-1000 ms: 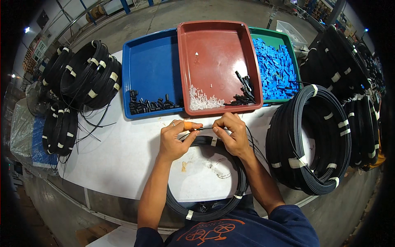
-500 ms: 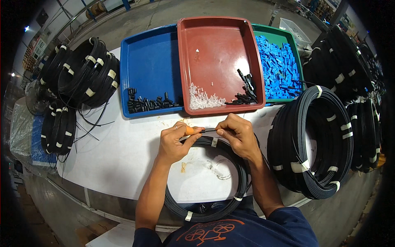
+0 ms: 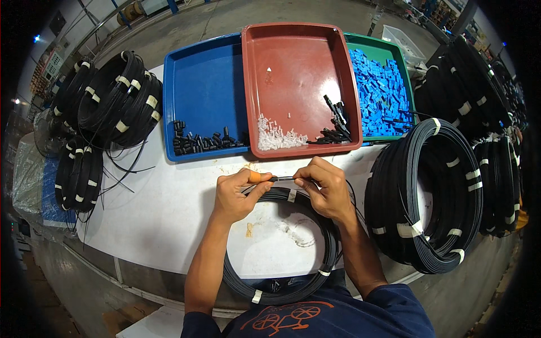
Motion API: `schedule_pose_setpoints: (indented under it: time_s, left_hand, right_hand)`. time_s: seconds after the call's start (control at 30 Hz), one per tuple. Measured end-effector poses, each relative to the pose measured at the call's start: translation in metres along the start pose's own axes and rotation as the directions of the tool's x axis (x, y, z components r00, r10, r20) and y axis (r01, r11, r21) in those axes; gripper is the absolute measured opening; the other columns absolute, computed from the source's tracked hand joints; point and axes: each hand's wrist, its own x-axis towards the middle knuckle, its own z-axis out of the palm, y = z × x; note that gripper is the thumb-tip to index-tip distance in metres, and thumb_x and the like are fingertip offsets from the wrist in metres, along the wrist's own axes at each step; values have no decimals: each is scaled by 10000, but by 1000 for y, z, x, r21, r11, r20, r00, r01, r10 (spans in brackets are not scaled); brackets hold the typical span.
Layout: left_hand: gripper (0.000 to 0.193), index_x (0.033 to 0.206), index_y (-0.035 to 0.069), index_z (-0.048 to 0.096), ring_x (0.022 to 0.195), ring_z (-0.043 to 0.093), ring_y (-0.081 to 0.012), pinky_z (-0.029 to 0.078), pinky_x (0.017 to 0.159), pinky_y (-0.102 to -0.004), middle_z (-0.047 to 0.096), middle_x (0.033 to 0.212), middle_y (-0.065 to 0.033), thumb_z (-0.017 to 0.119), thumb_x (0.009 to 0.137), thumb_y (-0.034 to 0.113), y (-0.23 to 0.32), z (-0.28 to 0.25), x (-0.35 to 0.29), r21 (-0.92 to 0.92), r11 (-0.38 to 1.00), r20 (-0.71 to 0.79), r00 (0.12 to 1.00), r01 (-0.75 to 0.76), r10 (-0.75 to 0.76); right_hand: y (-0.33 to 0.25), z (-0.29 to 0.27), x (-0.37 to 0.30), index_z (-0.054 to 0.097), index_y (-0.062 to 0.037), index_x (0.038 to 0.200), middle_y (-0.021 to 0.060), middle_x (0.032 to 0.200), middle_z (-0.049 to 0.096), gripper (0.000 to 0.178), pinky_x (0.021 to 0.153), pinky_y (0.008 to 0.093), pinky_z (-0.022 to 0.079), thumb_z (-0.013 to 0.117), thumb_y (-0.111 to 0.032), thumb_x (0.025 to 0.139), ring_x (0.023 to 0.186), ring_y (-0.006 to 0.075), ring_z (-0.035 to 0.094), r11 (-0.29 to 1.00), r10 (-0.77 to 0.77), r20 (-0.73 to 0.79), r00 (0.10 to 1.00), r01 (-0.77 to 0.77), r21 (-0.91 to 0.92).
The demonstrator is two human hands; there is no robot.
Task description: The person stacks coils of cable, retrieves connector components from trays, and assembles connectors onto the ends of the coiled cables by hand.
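Both hands, left (image 3: 236,194) and right (image 3: 324,188), pinch the cable end (image 3: 284,178) in closed fingers; a loose grip could let it spring back

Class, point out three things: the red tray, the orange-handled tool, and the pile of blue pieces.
red tray (image 3: 298,62), head view, bare floor.
orange-handled tool (image 3: 255,176), head view, handle.
blue pieces (image 3: 378,93), head view, pile's middle.

Blue tray (image 3: 203,79), red tray (image 3: 293,50), green tray (image 3: 394,45), black coil (image 3: 293,281).
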Motion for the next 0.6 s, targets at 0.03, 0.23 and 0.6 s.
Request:
schedule_pose_setpoints:
  time_s: [0.03, 0.23, 0.6]
  left_hand:
    - [127, 938, -53, 733, 823, 762, -200, 594, 743, -284, 770, 905, -162, 786, 844, 14, 0, 0, 0, 0, 1000, 0, 1000, -1, 1]
    - [122, 907, -49, 726, 824, 761, -191, 593, 740, -286, 772, 898, -155, 794, 844, 31, 1, 0, 0, 12, 1000, 10, 1000, -2, 2]
    - [114, 875, -46, 716, 784, 753, -188, 583, 688, -286, 770, 879, -147, 797, 836, 24, 2, 0, 0, 37, 998, 44, 997, -57, 56]
  right_hand:
    - [0, 0, 0, 714, 12, 859, 78, 700, 554, 80, 555, 332, 385, 759, 32, 797, 609, 193, 515, 1000, 6, 0, 1000, -6, 5]
    - [0, 0, 0, 713, 13, 851, 76, 700, 553, 76, 560, 333, 388, 758, 37, 795, 616, 191, 516, 1000, 12, -2, 1000, -12, -2]
    - [4, -5, -2, 707, 47, 854, 64, 727, 646, 106, 589, 307, 422, 736, -55, 851, 640, 129, 543, 869, 396, 207, 895, -438, 232]
